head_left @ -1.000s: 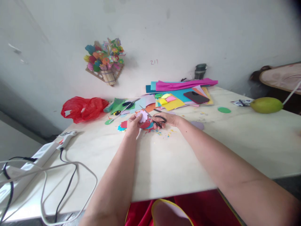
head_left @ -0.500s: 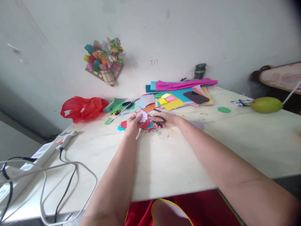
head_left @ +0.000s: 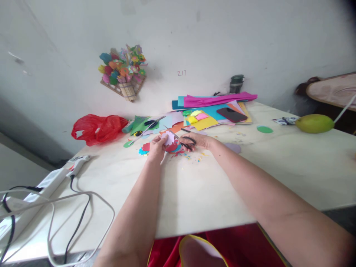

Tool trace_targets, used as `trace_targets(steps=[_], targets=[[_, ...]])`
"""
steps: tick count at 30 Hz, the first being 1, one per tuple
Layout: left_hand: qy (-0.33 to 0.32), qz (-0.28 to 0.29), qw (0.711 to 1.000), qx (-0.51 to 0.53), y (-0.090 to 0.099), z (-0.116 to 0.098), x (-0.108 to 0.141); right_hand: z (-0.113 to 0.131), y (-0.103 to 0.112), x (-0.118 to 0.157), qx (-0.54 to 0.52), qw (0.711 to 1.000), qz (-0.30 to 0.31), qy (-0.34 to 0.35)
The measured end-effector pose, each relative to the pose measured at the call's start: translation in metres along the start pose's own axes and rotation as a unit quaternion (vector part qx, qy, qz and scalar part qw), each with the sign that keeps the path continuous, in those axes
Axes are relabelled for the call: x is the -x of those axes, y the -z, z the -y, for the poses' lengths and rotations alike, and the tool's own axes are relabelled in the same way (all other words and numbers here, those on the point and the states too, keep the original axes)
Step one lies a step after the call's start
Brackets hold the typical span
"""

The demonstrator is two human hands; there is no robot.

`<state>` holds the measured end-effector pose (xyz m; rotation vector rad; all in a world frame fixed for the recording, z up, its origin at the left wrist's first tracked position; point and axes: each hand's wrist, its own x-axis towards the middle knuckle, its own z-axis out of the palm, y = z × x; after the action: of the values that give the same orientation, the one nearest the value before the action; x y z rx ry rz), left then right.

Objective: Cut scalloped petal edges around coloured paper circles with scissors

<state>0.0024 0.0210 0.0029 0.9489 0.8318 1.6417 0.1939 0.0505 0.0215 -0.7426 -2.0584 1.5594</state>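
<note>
My left hand (head_left: 158, 145) pinches a pale lilac paper flower (head_left: 168, 138) with a scalloped edge. Around the black handles of a pair of scissors (head_left: 189, 141) my right hand (head_left: 200, 141) is closed. The blades point up and left, right beside the flower's edge; whether they touch it I cannot tell. Beneath the hands lie red and blue paper pieces (head_left: 176, 147), partly hidden. A red paper piece (head_left: 146, 147) and a blue scalloped one (head_left: 141, 151) stick out left of my left hand. Tiny paper scraps (head_left: 191, 157) are scattered below the scissors.
Coloured paper sheets (head_left: 211, 122) and a phone (head_left: 232, 115) lie at the back. A second pair of scissors (head_left: 151, 123) and a red plastic bag (head_left: 98, 128) are back left. A power strip (head_left: 52, 181) with cables runs along the left; a yellow-green mango-shaped object (head_left: 314, 123) sits right.
Almost nothing differs. The lilac flower and my left fingers have shifted very slightly; both hands keep their holds, and the scissors stay in the same place.
</note>
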Motion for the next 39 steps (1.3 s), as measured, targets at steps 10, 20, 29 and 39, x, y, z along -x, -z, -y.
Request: trace_targets(steps=[10, 20, 29, 39], targets=[[-0.002, 0.003, 1.0, 0.001, -0.0007, -0.0013, 0.0009, -0.0006, 0.0002, -0.0017, -0.003, 1.0, 0.002, 0.0], [-0.004, 0.0, 1.0, 0.004, 0.0004, -0.0005, 0.0004, 0.0007, 0.0001, -0.001, 0.01, 1.0, -0.002, 0.006], [0.003, -0.011, 1.0, 0.002, -0.001, -0.0022, 0.0019, -0.0015, 0.0016, -0.0031, 0.017, 1.0, 0.003, 0.008], [0.002, -0.01, 1.0, 0.0, -0.002, -0.0029, 0.0021, 0.0026, -0.0005, -0.0009, 0.016, 1.0, -0.008, 0.006]])
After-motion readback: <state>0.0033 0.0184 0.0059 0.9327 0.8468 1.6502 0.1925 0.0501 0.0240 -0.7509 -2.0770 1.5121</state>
